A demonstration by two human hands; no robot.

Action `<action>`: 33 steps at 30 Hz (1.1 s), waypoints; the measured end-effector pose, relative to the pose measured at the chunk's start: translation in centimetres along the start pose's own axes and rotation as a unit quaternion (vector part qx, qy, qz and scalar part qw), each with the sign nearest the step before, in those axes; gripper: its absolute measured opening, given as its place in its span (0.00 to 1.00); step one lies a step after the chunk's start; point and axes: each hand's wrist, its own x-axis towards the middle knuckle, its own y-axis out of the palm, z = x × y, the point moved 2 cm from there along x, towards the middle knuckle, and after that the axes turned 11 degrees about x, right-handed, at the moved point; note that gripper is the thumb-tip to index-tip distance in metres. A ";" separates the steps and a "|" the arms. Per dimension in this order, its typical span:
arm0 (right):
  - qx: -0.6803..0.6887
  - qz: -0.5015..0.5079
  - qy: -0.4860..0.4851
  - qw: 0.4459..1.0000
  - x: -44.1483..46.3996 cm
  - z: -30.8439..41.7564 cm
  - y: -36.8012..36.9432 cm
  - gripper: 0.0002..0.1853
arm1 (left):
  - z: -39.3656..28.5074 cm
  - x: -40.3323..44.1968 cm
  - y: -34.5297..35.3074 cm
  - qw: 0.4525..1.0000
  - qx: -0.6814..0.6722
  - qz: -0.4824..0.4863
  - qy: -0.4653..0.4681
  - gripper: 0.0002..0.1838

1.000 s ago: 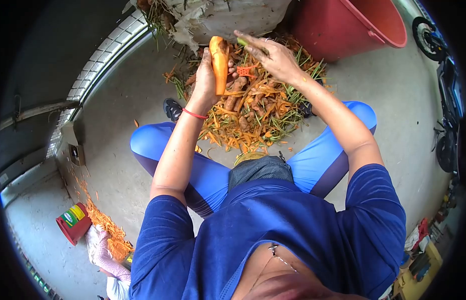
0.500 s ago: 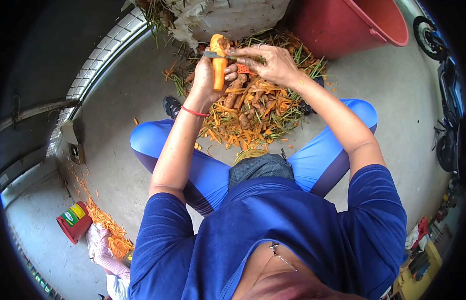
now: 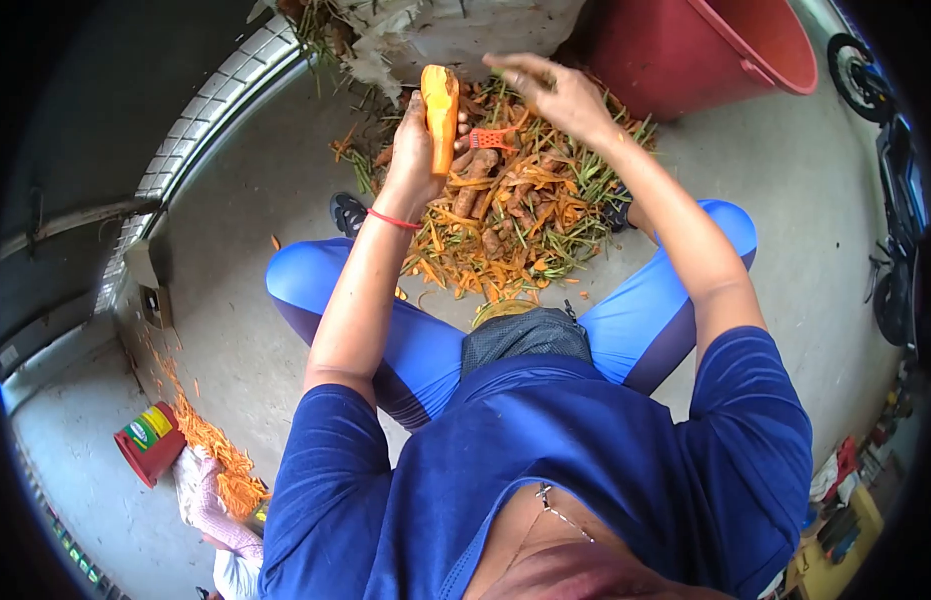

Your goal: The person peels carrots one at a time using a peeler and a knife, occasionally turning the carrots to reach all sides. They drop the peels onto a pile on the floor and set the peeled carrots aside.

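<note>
My left hand (image 3: 417, 148) is wrapped round a peeled orange carrot (image 3: 440, 115), held upright above the pile. Its fingertips show on the carrot's right side. Close to them is an orange perforated piece of plastic (image 3: 492, 138); whether the fingers touch it I cannot tell. My right hand (image 3: 557, 95) is raised apart from the carrot, over the pile's far right part, with its fingers stretched out and somewhat blurred. Under both hands lies a heap of orange peelings, green stalks and unpeeled brown roots (image 3: 475, 190).
A big red tub (image 3: 675, 60) stands beyond the pile at the right, beside a whitish sack (image 3: 465, 40). My bent legs flank the heap. At far right is a motorcycle (image 3: 895, 200). Lower left, another person's sleeve (image 3: 225, 510) shows near shredded orange strips (image 3: 215, 450) and a red bucket (image 3: 150, 445).
My right hand has left the carrot and moved up and to the right. The dark strip across the carrot is gone from it. My left hand keeps its hold.
</note>
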 end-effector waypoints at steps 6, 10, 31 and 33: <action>0.107 0.123 -0.034 0.986 -2.5 4.5 1.0 0.18 | -0.8 -0.1 0.9 0.996 -0.071 0.049 0.009 0.30; 0.112 0.126 -0.037 0.985 -2.7 3.6 1.1 0.17 | -0.5 -0.1 0.7 0.985 -0.149 0.076 -0.049 0.30; 0.048 0.093 -0.095 0.990 -2.0 3.3 1.5 0.18 | -0.5 -0.3 -0.2 0.984 -0.152 0.085 -0.047 0.27; 0.007 0.071 -0.093 0.993 -1.1 2.0 1.4 0.19 | -0.5 -0.6 0.0 0.972 -0.189 0.101 -0.092 0.27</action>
